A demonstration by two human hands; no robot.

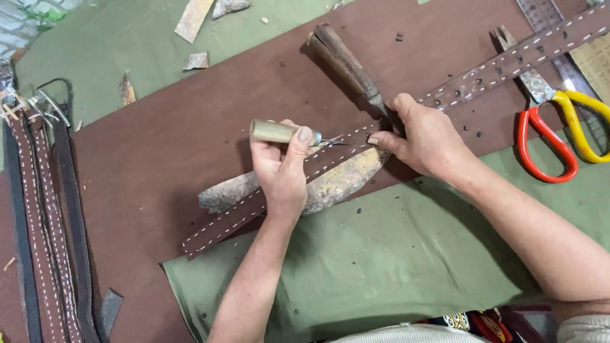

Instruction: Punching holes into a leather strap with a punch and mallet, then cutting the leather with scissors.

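In the head view, a brown leather strap (356,136) with white stitching is laid diagonally across a worn knife blade (337,181) on the brown sheet (171,146). An awl (283,133) is gripped by the closed fingers of the left hand (283,168), its point resting on the strap. The strap is pressed down by the right hand (426,136), fingers bent. Holes are already punched on the upper part; near the awl none can be seen. Scissors (553,127) and finished straps (47,222) are lying aside.

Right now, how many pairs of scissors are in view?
2, lying overlapped at the right edge beside the strap: red scissors and yellow scissors, partly cut off by the frame.
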